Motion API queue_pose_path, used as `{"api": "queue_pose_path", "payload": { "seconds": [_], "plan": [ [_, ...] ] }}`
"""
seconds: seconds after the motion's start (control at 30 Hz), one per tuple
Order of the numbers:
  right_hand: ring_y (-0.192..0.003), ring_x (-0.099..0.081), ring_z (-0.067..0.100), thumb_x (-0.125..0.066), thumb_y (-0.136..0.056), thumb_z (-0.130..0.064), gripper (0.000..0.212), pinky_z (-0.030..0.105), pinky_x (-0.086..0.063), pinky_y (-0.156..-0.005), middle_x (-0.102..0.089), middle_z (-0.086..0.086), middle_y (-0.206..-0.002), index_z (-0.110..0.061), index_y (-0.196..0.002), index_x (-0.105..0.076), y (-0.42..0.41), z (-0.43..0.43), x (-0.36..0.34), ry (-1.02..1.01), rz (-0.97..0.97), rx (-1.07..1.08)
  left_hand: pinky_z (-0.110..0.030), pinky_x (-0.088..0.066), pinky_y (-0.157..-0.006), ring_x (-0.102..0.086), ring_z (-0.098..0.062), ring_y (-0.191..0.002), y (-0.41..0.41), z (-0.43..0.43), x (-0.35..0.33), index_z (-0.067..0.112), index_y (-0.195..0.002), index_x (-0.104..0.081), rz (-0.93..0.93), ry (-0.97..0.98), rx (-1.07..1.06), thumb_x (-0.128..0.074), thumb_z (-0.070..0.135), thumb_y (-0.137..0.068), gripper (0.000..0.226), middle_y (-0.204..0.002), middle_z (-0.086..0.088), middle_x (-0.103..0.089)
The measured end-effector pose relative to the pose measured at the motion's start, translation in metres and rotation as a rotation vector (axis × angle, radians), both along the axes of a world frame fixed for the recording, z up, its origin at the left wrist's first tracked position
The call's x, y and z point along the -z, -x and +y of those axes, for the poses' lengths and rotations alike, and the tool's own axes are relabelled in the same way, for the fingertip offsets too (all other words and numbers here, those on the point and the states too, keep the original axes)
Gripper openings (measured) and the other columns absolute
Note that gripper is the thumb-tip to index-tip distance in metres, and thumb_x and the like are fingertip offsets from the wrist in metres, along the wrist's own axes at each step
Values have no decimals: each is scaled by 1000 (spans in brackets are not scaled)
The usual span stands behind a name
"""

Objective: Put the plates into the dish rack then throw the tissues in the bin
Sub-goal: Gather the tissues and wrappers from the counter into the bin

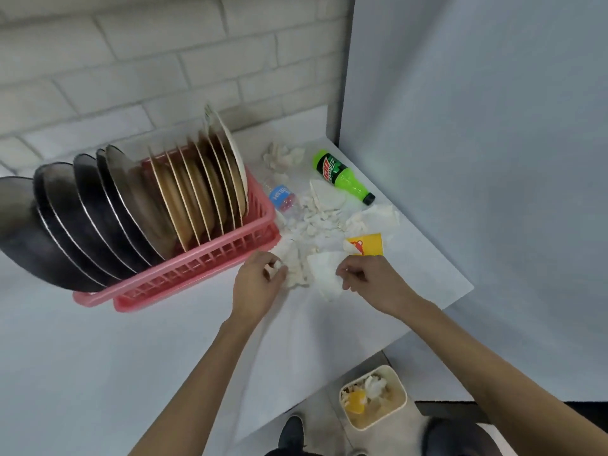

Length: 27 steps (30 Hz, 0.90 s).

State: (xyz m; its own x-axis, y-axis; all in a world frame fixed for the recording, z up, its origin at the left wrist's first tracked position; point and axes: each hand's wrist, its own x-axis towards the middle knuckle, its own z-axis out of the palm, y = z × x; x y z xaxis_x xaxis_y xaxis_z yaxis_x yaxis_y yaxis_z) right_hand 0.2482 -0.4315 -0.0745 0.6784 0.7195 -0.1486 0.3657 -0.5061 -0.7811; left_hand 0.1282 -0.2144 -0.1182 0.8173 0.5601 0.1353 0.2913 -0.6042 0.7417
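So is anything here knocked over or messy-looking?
Yes. A green soda bottle and a clear water bottle lie on their sides on the table, amid scattered crumpled tissues. A yellow paper cup is tipped over too.

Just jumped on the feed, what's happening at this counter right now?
The plates already stand in the pink dish rack. The person is now gathering tissues: the left hand pinches a crumpled one, the right hand grips a flatter sheet. More tissues lie scattered on the counter among a green bottle, a water bottle and a yellow cup. The bin on the floor already holds some rubbish.
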Motion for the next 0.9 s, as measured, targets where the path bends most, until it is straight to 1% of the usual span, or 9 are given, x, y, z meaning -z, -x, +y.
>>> {"api": "queue_pose_path", "payload": {
  "seconds": [0.07, 0.13, 0.23, 0.33, 0.43, 0.57, 0.67, 0.77, 0.9],
  "plan": [
    [-64, -58, 12, -57, -92, -6, 14, 22, -45, -66, -67, 1, -75, -14, -87, -68, -4, 18, -2, -25, -46, -31, -23, -45, -68, -58, -6, -78, 25, -6, 3, 20, -87, -64, -60, 113, -77, -68, 15, -90, 8, -95, 10, -62],
    [-65, -55, 5, -60, -90, -5, 13, 20, -42, -67, -66, -1, -80, -14, -87, -69, -9, 37, -3, -39, -141, -86, -32, -54, -69, -62, -10, -82, 48, -13, 4, 24, -85, -63, -100, 311, -158, -60, 9, -94, 18, -98, 10, -68],
    [-79, -59, 17, -62, -89, -7, 8, 30, -47, -76, -60, 2, -90, -10, -93, -68, -18, 67, 0, -16, -263, -206, -45, -61, -63, -67, -26, -82, 75, -22, 6, 19, -77, -55, -121, 567, -302, -51, 8, -99, 25, -94, 4, -74],
    [-103, -54, 25, -60, -92, -24, 26, 40, -43, -91, -53, 8, -111, -11, -114, -62, -26, 97, 10, 190, -496, -314, -57, -59, -61, -66, -41, -81, 88, -28, 6, 10, -79, -50, -143, 701, -436, -48, 11, -101, 22, -84, -4, -70],
    [-111, -50, 31, -56, -91, -40, 44, 43, -40, -93, -49, 11, -120, -12, -125, -52, -29, 123, 21, 458, -743, -403, -62, -58, -61, -71, -45, -80, 92, -32, 6, 6, -84, -45, -180, 819, -490, -45, 13, -103, 21, -92, -21, -65],
    [-112, -53, 31, -55, -93, -34, 41, 44, -37, -96, -53, 11, -122, -14, -129, -51, -28, 139, 33, 567, -849, -481, -62, -57, -64, -72, -45, -77, 91, -37, 3, 11, -87, -41, -231, 890, -502, -44, 11, -104, 17, -99, -26, -64],
    [-110, -55, 27, -55, -92, -19, 34, 41, -35, -97, -57, 8, -119, -16, -126, -56, -31, 144, 34, 528, -856, -514, -58, -59, -61, -71, -44, -83, 91, -38, 3, 15, -94, -49, -251, 862, -508, -41, 6, -103, 16, -104, -23, -61],
    [-105, -57, 25, -59, -89, -18, 29, 37, -34, -93, -58, 6, -116, -17, -117, -62, -33, 141, 28, 366, -803, -479, -55, -60, -60, -68, -39, -85, 91, -36, 6, 19, -106, -61, -242, 810, -500, -35, 0, -102, 33, -98, -15, -58],
    [-90, -58, 22, -67, -86, -26, 19, 36, -36, -86, -57, 2, -102, -16, -102, -69, -30, 126, 14, 86, -638, -354, -48, -61, -61, -69, -44, -86, 87, -31, 9, 9, -93, -71, -220, 885, -478, -37, -3, -99, 37, -102, -22, -70]
  ]
}}
